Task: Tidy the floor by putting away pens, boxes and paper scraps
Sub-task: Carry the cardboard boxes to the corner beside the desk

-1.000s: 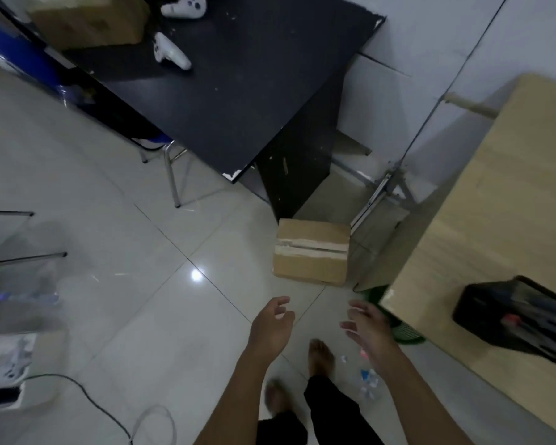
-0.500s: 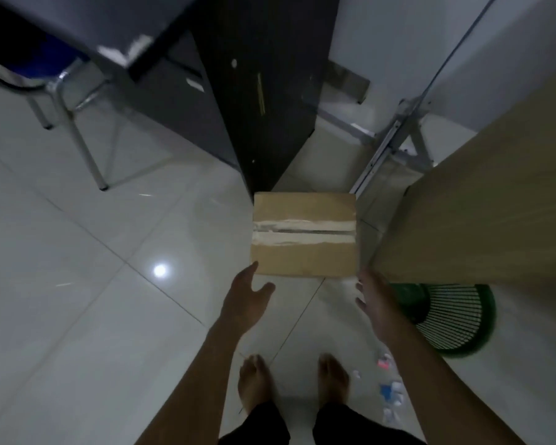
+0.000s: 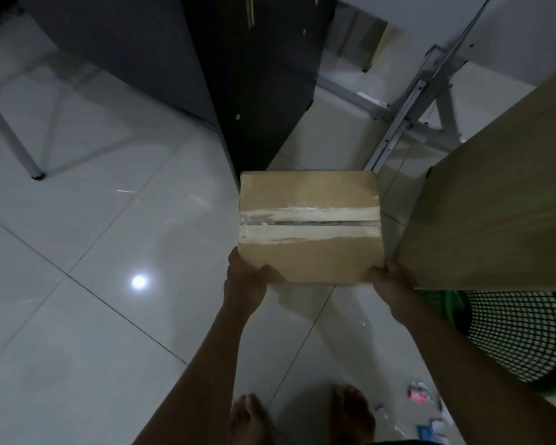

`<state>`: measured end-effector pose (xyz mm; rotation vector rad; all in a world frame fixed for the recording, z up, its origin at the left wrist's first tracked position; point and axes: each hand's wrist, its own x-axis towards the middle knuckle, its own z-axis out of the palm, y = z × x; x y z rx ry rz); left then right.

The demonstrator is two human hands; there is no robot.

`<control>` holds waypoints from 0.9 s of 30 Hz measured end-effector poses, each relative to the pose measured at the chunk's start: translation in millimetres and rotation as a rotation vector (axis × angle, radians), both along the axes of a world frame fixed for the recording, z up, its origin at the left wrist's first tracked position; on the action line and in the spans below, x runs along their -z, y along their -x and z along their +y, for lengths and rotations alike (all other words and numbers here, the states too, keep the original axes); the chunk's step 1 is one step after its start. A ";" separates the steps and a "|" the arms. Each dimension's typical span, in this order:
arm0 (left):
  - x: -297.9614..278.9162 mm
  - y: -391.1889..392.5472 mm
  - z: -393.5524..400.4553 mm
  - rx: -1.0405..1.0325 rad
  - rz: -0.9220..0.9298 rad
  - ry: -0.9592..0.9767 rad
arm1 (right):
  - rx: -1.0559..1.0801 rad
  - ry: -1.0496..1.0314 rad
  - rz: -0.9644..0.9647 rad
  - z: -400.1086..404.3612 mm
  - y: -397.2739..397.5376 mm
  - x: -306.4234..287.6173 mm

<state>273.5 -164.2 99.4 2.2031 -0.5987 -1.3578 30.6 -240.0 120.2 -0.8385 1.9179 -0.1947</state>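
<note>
gripping the taped brown cardboard box [image 3: 310,226] at its two near corners, the left hand [image 3: 244,285] and right hand [image 3: 394,284] clasp it beside the pale wooden table [image 3: 495,200]. below the grip, coloured paper scraps [image 3: 421,409] still litter the floor, so most tidying seems left.

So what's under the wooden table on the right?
A green mesh basket sits partly under the wooden table; only its near side shows, and the tabletop covers the rest. What is inside the basket can't be made out.
</note>
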 end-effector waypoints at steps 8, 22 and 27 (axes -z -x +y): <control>-58.8 -5.4 32.4 -0.090 -0.027 -0.027 | 0.085 0.215 -0.041 15.1 -16.4 -50.1; -353.9 -18.7 137.9 -0.431 -0.050 -0.113 | 0.088 0.045 -0.201 113.0 -43.6 -325.1; -458.9 -36.6 149.5 -0.358 -0.010 -0.131 | 0.141 0.094 -0.224 142.7 -43.2 -434.1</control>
